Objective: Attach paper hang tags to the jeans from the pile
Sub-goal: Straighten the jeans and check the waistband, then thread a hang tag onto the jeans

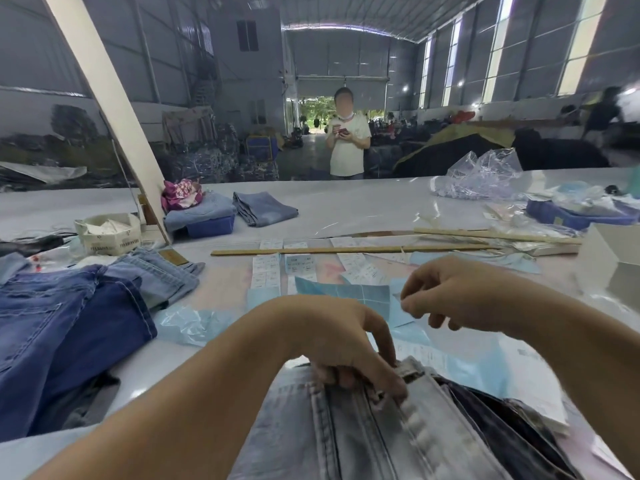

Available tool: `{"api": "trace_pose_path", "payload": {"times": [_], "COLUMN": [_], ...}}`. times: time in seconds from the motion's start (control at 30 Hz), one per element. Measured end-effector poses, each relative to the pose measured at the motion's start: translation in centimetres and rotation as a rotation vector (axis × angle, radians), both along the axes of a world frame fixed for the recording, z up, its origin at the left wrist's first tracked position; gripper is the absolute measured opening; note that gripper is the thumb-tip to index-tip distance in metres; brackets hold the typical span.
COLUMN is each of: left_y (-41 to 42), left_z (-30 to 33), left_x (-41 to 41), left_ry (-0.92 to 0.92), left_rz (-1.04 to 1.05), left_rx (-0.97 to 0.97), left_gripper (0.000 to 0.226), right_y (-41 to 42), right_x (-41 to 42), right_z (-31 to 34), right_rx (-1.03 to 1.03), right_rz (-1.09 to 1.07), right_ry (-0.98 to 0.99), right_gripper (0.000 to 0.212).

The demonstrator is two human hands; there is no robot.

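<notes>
Left hand [341, 344] pinching waistband of jeans [374, 427] on near counter [346, 209]; right hand [450, 292] pinching blue tag [398, 311] above. Risks: tag slipping from pinch, waistband shifting, missed attachment.

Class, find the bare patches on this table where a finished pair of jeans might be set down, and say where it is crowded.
Bare table lies beyond the long wooden stick, between the folded jeans and the plastic bags. Another patch lies far left, behind the cardboard box. Labels and blue tags crowd the middle; the dark jeans pile fills the left.
</notes>
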State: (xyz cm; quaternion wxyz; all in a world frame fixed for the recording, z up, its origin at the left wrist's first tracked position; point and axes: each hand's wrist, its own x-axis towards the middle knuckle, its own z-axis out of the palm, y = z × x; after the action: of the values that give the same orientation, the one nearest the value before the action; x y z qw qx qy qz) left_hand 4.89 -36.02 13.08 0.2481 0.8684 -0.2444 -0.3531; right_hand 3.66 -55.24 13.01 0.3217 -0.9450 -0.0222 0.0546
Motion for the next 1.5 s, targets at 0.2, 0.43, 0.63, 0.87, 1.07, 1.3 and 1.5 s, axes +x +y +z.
{"api": "trace_pose_path", "payload": {"times": [0.2,0.43,0.63,0.87,1.07,1.3,1.5], "left_y": [1.2,-0.2,2.1,1.3,-0.2,-4.7,-4.9], "left_z": [0.4,-8.8,-18.4,-20.3,-18.5,-17.5,-19.2], "left_x": [8.6,15.2,16.9,17.5,17.9,20.7,19.6], "left_ry": [-0.423,-0.474,-0.487,-0.585,-0.994,-1.015,-1.03], "left_rz": [0.15,0.104,0.333,0.273,0.145,0.027,-0.031], "left_rx": [0.236,0.525,0.339,0.223,0.089,0.222,0.256], "left_gripper": [0.022,0.029,0.02,0.029,0.028,0.075,0.016], "right_y": [0.7,0.4,0.7,0.3,-1.5,-0.4,-0.6], "right_x": [6.6,11.4,12.8,14.5,17.1,18.3,18.2], "right_z": [-4.3,-12.2,-17.0,-19.0,-18.6,-20.5,-20.9], "right_rx": [-0.18,-0.345,-0.442,-0.274,-0.095,0.133,0.541], "right_rz": [-0.064,-0.106,-0.112,-0.3,-0.396,-0.327,-0.419], "right_ry": [0.145,0.333,0.277,0.086,-0.117,-0.138,0.009], "right_gripper": [0.006,0.018,0.043,0.03,0.069,0.008,0.029]}}
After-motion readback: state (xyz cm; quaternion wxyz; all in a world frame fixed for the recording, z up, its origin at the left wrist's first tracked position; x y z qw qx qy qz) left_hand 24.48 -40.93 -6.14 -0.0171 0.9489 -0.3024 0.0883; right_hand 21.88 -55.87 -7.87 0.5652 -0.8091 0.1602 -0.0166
